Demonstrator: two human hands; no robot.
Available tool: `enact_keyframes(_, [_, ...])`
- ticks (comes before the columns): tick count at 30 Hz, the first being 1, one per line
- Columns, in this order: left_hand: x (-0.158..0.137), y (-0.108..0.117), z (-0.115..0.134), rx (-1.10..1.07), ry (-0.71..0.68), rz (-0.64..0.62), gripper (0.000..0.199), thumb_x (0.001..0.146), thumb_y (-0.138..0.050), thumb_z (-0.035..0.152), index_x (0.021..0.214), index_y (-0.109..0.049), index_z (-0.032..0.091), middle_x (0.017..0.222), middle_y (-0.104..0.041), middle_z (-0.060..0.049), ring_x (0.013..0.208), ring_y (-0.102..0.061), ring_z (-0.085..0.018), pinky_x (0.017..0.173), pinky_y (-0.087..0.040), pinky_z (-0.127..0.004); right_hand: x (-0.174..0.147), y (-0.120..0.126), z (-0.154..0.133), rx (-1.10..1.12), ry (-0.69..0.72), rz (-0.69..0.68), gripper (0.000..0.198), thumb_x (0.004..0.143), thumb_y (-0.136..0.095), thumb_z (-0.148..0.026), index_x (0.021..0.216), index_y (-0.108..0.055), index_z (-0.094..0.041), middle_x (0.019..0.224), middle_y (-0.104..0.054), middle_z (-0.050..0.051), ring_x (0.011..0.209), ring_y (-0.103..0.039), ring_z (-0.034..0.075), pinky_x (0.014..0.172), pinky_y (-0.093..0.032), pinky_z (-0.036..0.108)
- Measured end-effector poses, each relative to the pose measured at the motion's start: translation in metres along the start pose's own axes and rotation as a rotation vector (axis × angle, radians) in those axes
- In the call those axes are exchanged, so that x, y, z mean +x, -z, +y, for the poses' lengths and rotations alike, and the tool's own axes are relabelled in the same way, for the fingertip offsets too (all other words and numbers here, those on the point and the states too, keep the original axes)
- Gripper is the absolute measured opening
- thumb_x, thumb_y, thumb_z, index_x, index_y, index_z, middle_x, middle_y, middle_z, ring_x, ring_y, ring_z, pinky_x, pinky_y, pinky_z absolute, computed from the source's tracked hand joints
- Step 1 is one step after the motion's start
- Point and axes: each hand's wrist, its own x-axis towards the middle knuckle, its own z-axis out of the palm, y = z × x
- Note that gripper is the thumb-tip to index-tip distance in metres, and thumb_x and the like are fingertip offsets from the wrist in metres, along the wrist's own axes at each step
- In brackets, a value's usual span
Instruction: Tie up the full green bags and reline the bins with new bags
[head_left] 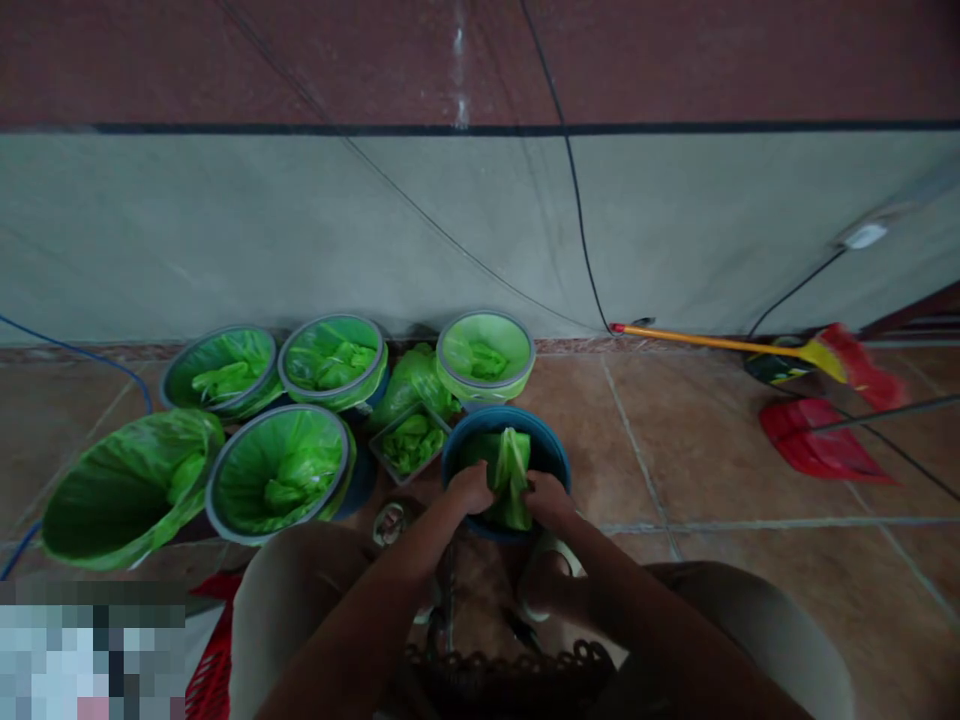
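Between my feet stands a round blue bin (556, 440). Over its opening my left hand (472, 488) and my right hand (549, 499) are both closed on a folded green plastic bag (514, 480), one at each side of it. The bag hangs partly inside the bin, its pale top edge gathered upward. Just left of the bin is a small square basket (409, 445) lined with green plastic. Behind it a round bin (486, 350) with a grey rim also has a green liner.
Further left are several lined bins (281, 475) and a wide green-lined container (135, 490). To the right lie a broom (690, 340) with an orange handle and a red dustpan (821, 440). Cables (577, 200) run down the wall to the tiled floor (712, 450).
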Motion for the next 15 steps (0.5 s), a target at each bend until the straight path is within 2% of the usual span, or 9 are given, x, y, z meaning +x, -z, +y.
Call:
enact_keyframes(3, [0.0, 0.0, 0.006, 0.057, 0.006, 0.005, 0.062, 0.074, -0.071, 0.026, 0.131, -0.057, 0.006, 0.12, -0.067, -0.025, 0.114, -0.064, -0.037, 0.094, -0.05, -0.039, -0.005, 0.031, -0.005, 0.205, -0.098, -0.065, 0.011, 0.071, -0.053, -0.012, 0.074, -0.063, -0.017, 0.066, -0.063, 0.001, 0.062, -0.061, 0.016, 0.055, -0.046, 0.022])
enact_keyframes(7, [0.003, -0.003, 0.021, 0.119, 0.014, 0.022, 0.051, 0.081, -0.065, 0.029, 0.13, -0.06, 0.012, 0.118, -0.07, -0.019, 0.11, -0.067, -0.031, 0.09, -0.053, -0.034, -0.021, 0.06, -0.013, 0.322, -0.077, -0.127, 0.004, 0.071, -0.058, -0.017, 0.067, -0.059, -0.018, 0.057, -0.058, -0.003, 0.053, -0.055, 0.011, 0.047, -0.042, 0.018])
enact_keyframes(11, [0.005, 0.01, 0.028, 0.22, 0.05, 0.061, 0.03, 0.085, -0.052, 0.014, 0.107, -0.073, 0.013, 0.113, -0.072, -0.019, 0.109, -0.068, -0.029, 0.089, -0.054, -0.033, -0.032, 0.062, -0.01, 0.207, -0.128, -0.229, 0.018, 0.078, -0.057, -0.02, 0.06, -0.055, -0.018, 0.046, -0.049, -0.005, 0.041, -0.047, 0.008, 0.042, -0.037, 0.017])
enact_keyframes(13, [0.006, 0.032, 0.028, 0.286, 0.059, 0.102, 0.031, 0.085, -0.049, 0.011, 0.104, -0.074, 0.011, 0.11, -0.072, -0.02, 0.108, -0.068, -0.03, 0.089, -0.054, -0.036, -0.033, 0.06, -0.005, 0.059, -0.124, -0.282, 0.024, 0.081, -0.055, -0.017, 0.056, -0.054, -0.017, 0.045, -0.05, -0.004, 0.041, -0.047, 0.008, 0.043, -0.036, 0.018])
enact_keyframes(15, [0.004, 0.062, 0.027, 0.351, 0.04, 0.162, 0.033, 0.086, -0.047, 0.011, 0.108, -0.072, 0.012, 0.114, -0.071, -0.018, 0.111, -0.066, -0.029, 0.093, -0.052, -0.037, -0.034, 0.061, 0.002, -0.122, -0.081, -0.37, 0.029, 0.079, -0.057, -0.012, 0.05, -0.055, -0.016, 0.043, -0.051, -0.001, 0.042, -0.05, 0.01, 0.044, -0.037, 0.02])
